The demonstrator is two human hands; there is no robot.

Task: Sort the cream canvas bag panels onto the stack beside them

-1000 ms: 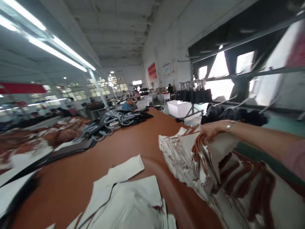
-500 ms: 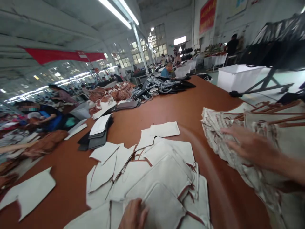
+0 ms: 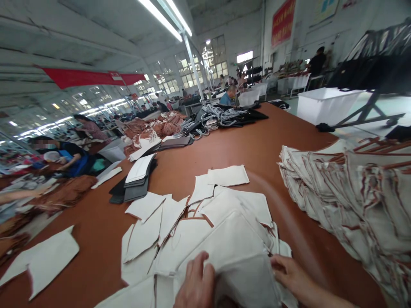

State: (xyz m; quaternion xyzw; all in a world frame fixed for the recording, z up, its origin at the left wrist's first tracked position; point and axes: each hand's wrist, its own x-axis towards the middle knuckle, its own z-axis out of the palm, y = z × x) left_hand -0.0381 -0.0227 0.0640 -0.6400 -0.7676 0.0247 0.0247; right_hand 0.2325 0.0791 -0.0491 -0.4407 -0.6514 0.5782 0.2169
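My left hand (image 3: 196, 284) lies on a loose heap of white fabric pieces with brown trim (image 3: 221, 231) at the near edge of a brown table (image 3: 257, 145). My right hand (image 3: 293, 279) touches the right edge of the top piece in that heap, fingers on the cloth. A tall fanned stack of white bags with brown straps (image 3: 349, 192) lies to the right, apart from both hands.
A single white piece (image 3: 41, 259) lies at the left. Dark grey panels (image 3: 135, 184) are stacked mid-table, with brown and black bags (image 3: 221, 117) farther back. A seated person in blue (image 3: 66, 156) works at the left; a white bin (image 3: 324, 105) stands on the floor.
My right hand left the stack of bags on the right and came down to the heap of white pieces beside my left hand. The view dropped and swung left.
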